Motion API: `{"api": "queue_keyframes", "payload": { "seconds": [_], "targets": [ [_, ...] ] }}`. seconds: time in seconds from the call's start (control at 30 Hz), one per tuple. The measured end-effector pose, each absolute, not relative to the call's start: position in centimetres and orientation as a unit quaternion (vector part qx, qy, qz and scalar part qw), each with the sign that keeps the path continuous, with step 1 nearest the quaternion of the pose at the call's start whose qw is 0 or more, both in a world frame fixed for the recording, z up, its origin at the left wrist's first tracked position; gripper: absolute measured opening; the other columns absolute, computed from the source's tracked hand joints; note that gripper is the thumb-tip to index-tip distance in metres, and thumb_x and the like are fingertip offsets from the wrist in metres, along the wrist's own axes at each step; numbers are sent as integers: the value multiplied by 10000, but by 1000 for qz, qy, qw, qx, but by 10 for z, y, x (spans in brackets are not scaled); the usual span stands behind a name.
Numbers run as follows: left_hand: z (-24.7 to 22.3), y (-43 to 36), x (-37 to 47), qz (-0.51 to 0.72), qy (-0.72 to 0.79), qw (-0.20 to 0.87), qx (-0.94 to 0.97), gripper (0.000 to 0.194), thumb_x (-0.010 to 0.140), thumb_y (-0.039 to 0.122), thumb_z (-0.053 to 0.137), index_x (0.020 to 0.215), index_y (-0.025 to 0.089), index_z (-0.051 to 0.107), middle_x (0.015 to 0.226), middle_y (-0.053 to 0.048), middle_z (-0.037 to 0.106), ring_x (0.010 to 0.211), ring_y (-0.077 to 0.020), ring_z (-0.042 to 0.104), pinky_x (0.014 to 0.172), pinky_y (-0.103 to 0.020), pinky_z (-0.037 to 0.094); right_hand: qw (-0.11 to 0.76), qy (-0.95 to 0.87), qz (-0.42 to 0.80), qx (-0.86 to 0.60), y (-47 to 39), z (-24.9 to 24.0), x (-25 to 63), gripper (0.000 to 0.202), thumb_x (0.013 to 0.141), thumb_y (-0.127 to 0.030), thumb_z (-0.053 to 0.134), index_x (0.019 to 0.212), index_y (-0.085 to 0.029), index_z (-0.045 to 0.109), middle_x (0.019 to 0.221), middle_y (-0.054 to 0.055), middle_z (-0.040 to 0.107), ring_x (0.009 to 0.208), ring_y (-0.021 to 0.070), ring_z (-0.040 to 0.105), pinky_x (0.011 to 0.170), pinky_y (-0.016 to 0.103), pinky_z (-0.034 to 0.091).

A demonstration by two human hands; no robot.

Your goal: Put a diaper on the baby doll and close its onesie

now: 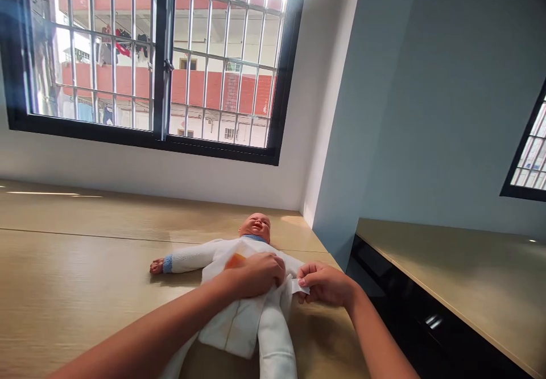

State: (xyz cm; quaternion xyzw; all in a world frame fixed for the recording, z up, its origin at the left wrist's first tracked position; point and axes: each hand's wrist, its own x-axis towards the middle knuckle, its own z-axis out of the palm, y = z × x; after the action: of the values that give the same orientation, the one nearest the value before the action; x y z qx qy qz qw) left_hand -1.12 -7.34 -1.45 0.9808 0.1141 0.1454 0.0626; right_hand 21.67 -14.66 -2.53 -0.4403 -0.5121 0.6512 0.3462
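Observation:
A baby doll (200, 255) in a white fleecy suit with blue collar and cuffs lies on its back, head toward the window. Over its middle is a thin white diaper (232, 328), with a faint yellow line down it and an orange patch (234, 260) near the top. My left hand (264, 270) reaches across the doll's belly, its curled fingers gripping the diaper's side; the fingertips are partly hidden. Beside the doll's hip, my right hand (322, 284) pinches a small white tab (300, 288) between thumb and fingers. The doll's other hand is out of sight behind my right hand.
The doll rests on a light wooden tabletop (85, 288) against the wall below a barred window (164, 60). Across a gap at the right stands another wooden-topped counter (452, 276) with a glossy black front (409, 316). A grey-blue wall corner (362, 140) rises behind.

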Motion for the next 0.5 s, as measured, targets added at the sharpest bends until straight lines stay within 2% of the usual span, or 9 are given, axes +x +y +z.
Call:
{"api": "queue_keyframes", "payload": {
  "seconds": [0.07, 0.13, 0.2, 0.27, 0.4, 0.5],
  "targets": [
    [-12, -73, -17, 143, 115, 83, 979, 270, 799, 95, 559, 898, 254, 753, 978, 17, 720, 945, -177, 590, 966, -302, 380, 361, -492, 659, -439, -146, -27, 218, 174, 637, -186, 752, 714, -127, 608, 637, 46, 674, 639, 179, 693, 587, 228, 486],
    [-9, -75, -22, 144, 129, 85, 977, 250, 822, 213, 598, 975, 315, 766, 1121, 7, 695, 1066, -229, 559, 1046, -398, 315, 368, -477, 666, -439, -146, -28, 220, 156, 623, -173, 731, 694, -132, 599, 617, 49, 669, 626, 178, 687, 579, 226, 479],
    [-7, -79, -25, 133, 160, 86, 974, 191, 794, 300, 643, 921, 336, 780, 1267, -13, 619, 1170, -283, 496, 1073, -490, 263, 376, -471, 667, -438, -146, -29, 221, 142, 612, -169, 716, 670, -138, 590, 599, 38, 658, 603, 160, 667, 591, 233, 486],
    [-6, -84, -23, 120, 196, 80, 970, 145, 733, 311, 682, 836, 316, 784, 1361, -27, 540, 1227, -318, 434, 1059, -547, 249, 384, -473, 665, -433, -147, -28, 219, 129, 613, -172, 705, 666, -141, 591, 600, 29, 654, 599, 139, 645, 625, 244, 500],
    [-6, -91, -14, 116, 239, 59, 962, 170, 648, 324, 713, 808, 283, 757, 1327, -41, 525, 1226, -327, 401, 982, -545, 301, 416, -482, 669, -384, -145, -25, 195, 146, 639, -185, 723, 715, -138, 608, 651, 34, 665, 647, 134, 643, 657, 237, 497],
    [-11, -86, -10, 127, 255, 59, 957, 366, 602, 378, 729, 940, 246, 684, 1184, -66, 564, 1157, -319, 451, 917, -488, 361, 435, -481, 651, -395, -139, -23, 167, 168, 657, -207, 740, 713, -131, 602, 669, 42, 675, 552, 81, 578, 508, 160, 403]
  ]
}}
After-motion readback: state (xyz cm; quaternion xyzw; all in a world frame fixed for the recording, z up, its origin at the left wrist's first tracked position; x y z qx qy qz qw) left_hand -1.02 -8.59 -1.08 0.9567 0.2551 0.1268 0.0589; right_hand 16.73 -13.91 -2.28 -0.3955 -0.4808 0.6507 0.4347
